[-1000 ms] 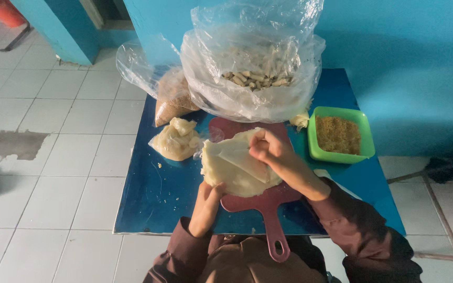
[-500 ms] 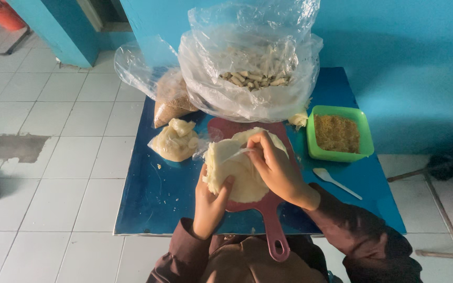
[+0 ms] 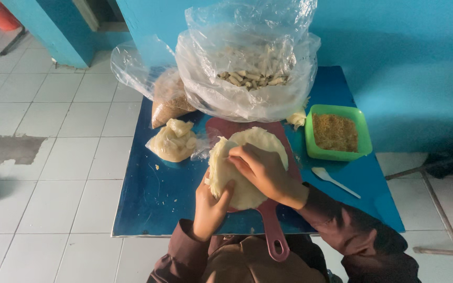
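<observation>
The left hand (image 3: 211, 207) props up the near-left edge of a pale round dough sheet (image 3: 247, 162), thumb pressed on top, fingers beneath. The right hand (image 3: 260, 170) lies over it, fingertips pinching the raised left flap. The sheet rests under both hands on a red cutting board (image 3: 271, 225). Judging by this, a folding or peeling step is underway, and it calls for a gentle pull so the dough does not tear. Right of the hands lie a white spoon (image 3: 334, 180) and a green tub (image 3: 336, 132); beyond them stands a big plastic bag (image 3: 247, 68).
</observation>
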